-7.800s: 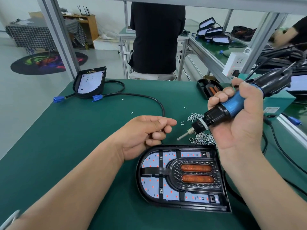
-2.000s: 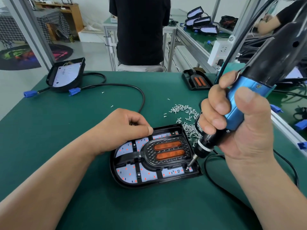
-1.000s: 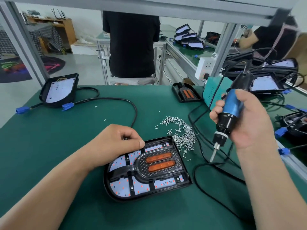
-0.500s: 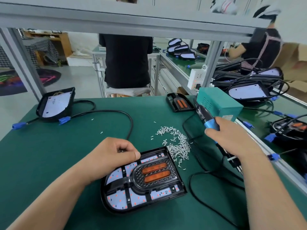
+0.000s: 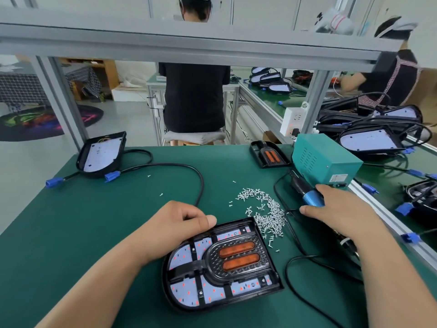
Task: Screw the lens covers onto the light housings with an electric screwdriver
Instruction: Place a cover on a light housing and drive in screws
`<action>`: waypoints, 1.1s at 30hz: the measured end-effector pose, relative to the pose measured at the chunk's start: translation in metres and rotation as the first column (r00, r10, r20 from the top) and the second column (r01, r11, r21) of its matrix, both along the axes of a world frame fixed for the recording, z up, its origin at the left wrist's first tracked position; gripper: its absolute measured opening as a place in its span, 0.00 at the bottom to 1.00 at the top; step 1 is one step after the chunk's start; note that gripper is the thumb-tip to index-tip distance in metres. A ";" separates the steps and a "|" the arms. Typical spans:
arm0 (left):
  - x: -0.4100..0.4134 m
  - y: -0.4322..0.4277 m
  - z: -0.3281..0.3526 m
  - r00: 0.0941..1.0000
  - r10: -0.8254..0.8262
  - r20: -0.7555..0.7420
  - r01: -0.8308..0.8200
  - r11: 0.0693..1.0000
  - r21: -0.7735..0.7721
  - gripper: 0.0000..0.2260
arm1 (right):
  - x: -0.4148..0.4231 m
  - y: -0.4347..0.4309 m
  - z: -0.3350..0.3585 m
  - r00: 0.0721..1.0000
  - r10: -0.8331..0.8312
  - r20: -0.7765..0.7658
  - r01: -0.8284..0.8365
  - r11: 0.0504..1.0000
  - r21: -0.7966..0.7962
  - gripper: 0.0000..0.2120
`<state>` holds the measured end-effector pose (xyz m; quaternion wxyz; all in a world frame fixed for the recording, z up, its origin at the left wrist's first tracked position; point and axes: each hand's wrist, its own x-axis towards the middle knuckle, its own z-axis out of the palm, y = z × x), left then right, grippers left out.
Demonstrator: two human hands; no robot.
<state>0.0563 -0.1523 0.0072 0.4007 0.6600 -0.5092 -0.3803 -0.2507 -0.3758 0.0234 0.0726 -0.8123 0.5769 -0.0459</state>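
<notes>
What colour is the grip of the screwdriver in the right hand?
The screwdriver grip in the right hand is metallic blue, clearest in the head view.

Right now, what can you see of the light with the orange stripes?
The light is a flat black plastic shell, round at one end. Inside are pale panels with red dots and a dark cover with two orange bars. It lies face up on the green mat; the left hand rests on its far edge.
</notes>
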 end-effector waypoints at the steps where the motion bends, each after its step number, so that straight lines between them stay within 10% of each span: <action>1: 0.000 0.000 0.000 1.000 -0.007 -0.023 0.007 1.000 -0.001 0.27 | -0.001 -0.001 0.000 1.000 -0.003 0.008 0.003 1.000 0.005 0.33; 12: 0.004 -0.006 -0.002 0.982 0.152 0.108 -0.146 0.987 -0.063 0.16 | 0.006 0.009 0.007 0.965 0.065 0.253 -0.016 0.981 -0.193 0.30; 18: 0.012 -0.011 -0.008 0.946 0.275 0.172 -0.260 0.960 -0.109 0.13 | 0.049 0.055 0.011 0.735 0.352 0.580 -0.381 0.921 -0.076 0.25; 26: 0.009 -0.016 -0.007 0.772 0.326 0.546 -0.386 0.922 -0.004 0.27 | 0.103 0.066 0.003 0.671 0.490 0.556 -0.600 0.800 0.020 0.05; 33: 0.003 -0.018 -0.004 0.748 0.313 0.585 -0.389 0.921 0.004 0.14 | 0.173 0.032 0.016 0.720 0.544 0.430 -0.597 0.802 -0.015 0.09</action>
